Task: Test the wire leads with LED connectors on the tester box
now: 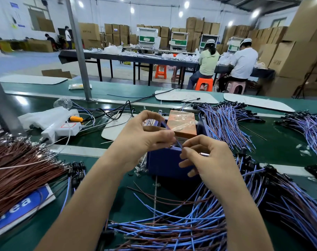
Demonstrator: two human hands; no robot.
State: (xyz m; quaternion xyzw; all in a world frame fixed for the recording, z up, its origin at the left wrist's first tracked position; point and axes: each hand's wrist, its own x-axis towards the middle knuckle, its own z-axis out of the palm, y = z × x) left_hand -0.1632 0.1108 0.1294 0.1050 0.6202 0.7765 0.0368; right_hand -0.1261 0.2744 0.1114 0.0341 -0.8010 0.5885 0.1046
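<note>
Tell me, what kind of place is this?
Probably a factory workshop: heaps of blue wires lie on a green workbench, workers sit at a long table behind, and stacked cardboard boxes line the back wall.

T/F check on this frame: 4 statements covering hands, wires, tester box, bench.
1. The left hand and right hand both pinch one blue wire lead over the blue tester box. True.
2. The brown wire pile lies on the person's right. False: it lies on the left; blue wires fill the right.
3. A white power strip sits left of the tester box. True.
4. The orange taped box stands nearer the person than the tester box. False: it stands behind it, farther away.
</note>
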